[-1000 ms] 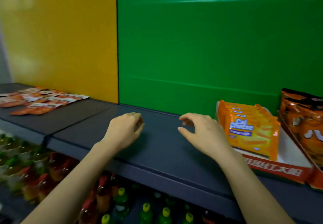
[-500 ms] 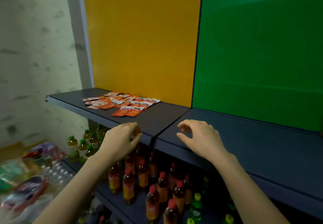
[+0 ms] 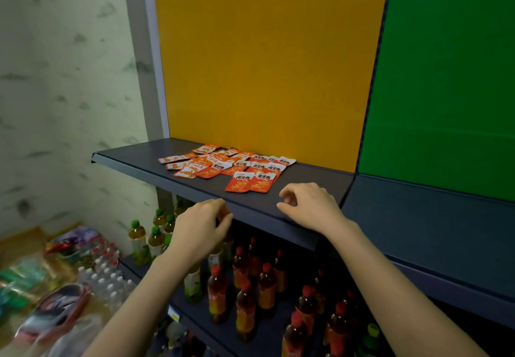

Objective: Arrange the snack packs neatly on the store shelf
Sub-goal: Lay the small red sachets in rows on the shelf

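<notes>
On the dark shelf (image 3: 139,159) under the yellow back panel (image 3: 264,58): a loose spread of orange snack packs (image 3: 231,166), lying flat, overlapping, turned at mixed angles. Nearest the front edge, a pair of packs (image 3: 250,181) side by side, long axes running front to back, white label ends toward the panel.

Just in front of that pair and slightly to the right: the right hand (image 3: 309,206), resting at the shelf's front lip, fingers curled and loosely apart, holding nothing. Lower and further left, below the shelf edge: the left hand (image 3: 199,228), fingers bent inward toward the thumb; empty or pinching something small, impossible to tell.

Packs up, forward and left of the right fingertips, forward and right of the left. Right hand clearly nearer, likely first to reach. Below, rows of drink bottles (image 3: 245,298) on the lower shelf.
</notes>
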`<move>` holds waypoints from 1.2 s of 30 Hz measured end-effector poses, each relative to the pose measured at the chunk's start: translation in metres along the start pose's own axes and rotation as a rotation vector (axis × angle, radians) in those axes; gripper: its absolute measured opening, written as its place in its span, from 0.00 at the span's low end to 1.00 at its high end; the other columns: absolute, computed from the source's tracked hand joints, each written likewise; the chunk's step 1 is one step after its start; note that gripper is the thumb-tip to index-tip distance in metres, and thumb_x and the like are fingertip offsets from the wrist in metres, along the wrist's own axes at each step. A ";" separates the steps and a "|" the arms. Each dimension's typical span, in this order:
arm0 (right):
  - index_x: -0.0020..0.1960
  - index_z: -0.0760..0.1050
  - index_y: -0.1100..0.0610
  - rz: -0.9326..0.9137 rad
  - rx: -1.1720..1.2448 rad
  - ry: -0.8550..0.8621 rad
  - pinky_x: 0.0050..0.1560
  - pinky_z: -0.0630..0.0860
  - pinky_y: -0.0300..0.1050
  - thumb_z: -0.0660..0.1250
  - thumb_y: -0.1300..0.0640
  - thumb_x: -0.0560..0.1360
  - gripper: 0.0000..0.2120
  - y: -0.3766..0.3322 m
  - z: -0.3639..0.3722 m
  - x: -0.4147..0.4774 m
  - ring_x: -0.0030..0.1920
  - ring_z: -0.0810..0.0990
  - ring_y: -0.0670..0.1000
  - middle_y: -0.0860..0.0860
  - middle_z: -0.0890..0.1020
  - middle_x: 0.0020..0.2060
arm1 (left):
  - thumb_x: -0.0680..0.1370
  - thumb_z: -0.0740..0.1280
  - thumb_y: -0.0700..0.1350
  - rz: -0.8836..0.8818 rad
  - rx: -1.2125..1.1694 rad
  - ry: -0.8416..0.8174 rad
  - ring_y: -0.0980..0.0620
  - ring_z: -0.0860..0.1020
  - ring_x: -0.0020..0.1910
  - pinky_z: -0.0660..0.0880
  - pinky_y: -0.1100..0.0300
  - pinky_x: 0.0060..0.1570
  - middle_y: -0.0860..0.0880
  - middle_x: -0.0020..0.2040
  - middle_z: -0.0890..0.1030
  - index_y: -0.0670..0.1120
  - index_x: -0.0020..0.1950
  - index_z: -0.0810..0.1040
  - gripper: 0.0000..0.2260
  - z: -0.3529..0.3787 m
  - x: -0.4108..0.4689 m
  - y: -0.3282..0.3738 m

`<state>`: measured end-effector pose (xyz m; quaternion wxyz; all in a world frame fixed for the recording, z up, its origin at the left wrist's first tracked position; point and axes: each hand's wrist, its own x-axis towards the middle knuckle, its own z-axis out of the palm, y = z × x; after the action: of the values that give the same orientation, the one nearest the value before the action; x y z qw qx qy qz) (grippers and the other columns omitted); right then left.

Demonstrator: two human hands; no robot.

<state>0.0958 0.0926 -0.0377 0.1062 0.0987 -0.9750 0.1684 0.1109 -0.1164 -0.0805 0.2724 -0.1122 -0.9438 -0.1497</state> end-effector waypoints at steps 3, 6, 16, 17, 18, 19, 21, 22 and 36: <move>0.62 0.74 0.50 0.047 -0.038 -0.022 0.56 0.73 0.49 0.62 0.45 0.76 0.17 -0.004 0.010 0.035 0.57 0.77 0.53 0.48 0.80 0.55 | 0.78 0.61 0.52 -0.038 -0.036 -0.015 0.50 0.78 0.48 0.77 0.54 0.45 0.51 0.49 0.81 0.48 0.50 0.76 0.10 0.008 0.026 -0.013; 0.62 0.74 0.52 0.098 -0.113 -0.068 0.56 0.74 0.51 0.62 0.43 0.76 0.19 -0.005 0.019 0.074 0.58 0.76 0.55 0.51 0.79 0.57 | 0.77 0.62 0.52 -0.063 -0.068 -0.039 0.47 0.79 0.47 0.77 0.53 0.45 0.49 0.48 0.81 0.47 0.49 0.77 0.10 0.022 0.057 -0.028; 0.42 0.72 0.55 0.216 -0.161 -0.156 0.43 0.70 0.46 0.58 0.45 0.78 0.15 -0.005 0.045 0.165 0.49 0.74 0.55 0.54 0.75 0.48 | 0.73 0.58 0.67 -0.153 -0.018 -0.200 0.41 0.73 0.59 0.71 0.51 0.52 0.41 0.58 0.76 0.40 0.61 0.69 0.32 0.077 0.155 -0.053; 0.38 0.68 0.54 0.231 -0.170 -0.148 0.42 0.68 0.45 0.57 0.44 0.77 0.16 -0.007 0.048 0.168 0.48 0.73 0.56 0.55 0.74 0.47 | 0.72 0.59 0.68 -0.142 -0.001 -0.206 0.42 0.72 0.61 0.70 0.50 0.55 0.41 0.61 0.75 0.40 0.62 0.68 0.34 0.082 0.159 -0.055; 0.37 0.68 0.54 0.244 -0.178 -0.137 0.43 0.67 0.46 0.57 0.42 0.77 0.18 -0.008 0.050 0.170 0.49 0.74 0.57 0.57 0.75 0.47 | 0.71 0.60 0.68 -0.121 0.010 -0.207 0.42 0.71 0.62 0.69 0.51 0.57 0.41 0.62 0.74 0.40 0.62 0.68 0.35 0.087 0.161 -0.057; 0.40 0.71 0.55 0.247 -0.185 -0.120 0.45 0.68 0.47 0.57 0.39 0.76 0.20 -0.009 0.052 0.171 0.52 0.75 0.58 0.58 0.76 0.51 | 0.70 0.62 0.68 -0.096 0.003 -0.202 0.43 0.70 0.62 0.69 0.51 0.57 0.42 0.62 0.74 0.40 0.62 0.68 0.35 0.091 0.163 -0.059; 0.54 0.74 0.59 0.260 -0.188 -0.084 0.49 0.71 0.49 0.58 0.35 0.74 0.27 -0.012 0.056 0.171 0.58 0.75 0.59 0.57 0.76 0.58 | 0.70 0.65 0.66 -0.064 -0.067 -0.206 0.44 0.70 0.61 0.69 0.53 0.56 0.43 0.60 0.74 0.41 0.61 0.68 0.33 0.096 0.166 -0.064; 0.60 0.72 0.59 0.276 -0.189 -0.067 0.51 0.72 0.49 0.58 0.34 0.73 0.31 -0.013 0.058 0.171 0.60 0.75 0.59 0.56 0.75 0.60 | 0.69 0.66 0.65 -0.060 -0.118 -0.216 0.44 0.71 0.59 0.70 0.53 0.54 0.44 0.59 0.75 0.42 0.60 0.68 0.32 0.098 0.167 -0.066; 0.65 0.65 0.55 0.537 0.377 -0.077 0.57 0.75 0.46 0.75 0.47 0.66 0.33 -0.001 0.063 0.174 0.58 0.77 0.51 0.51 0.76 0.60 | 0.74 0.69 0.50 -0.023 -0.504 -0.429 0.47 0.73 0.63 0.69 0.57 0.60 0.45 0.66 0.73 0.44 0.70 0.65 0.28 0.090 0.194 -0.095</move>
<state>-0.0815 0.0428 -0.0540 0.0008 -0.1374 -0.9211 0.3642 -0.1206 -0.1481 -0.0678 0.0293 -0.1945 -0.9141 -0.3545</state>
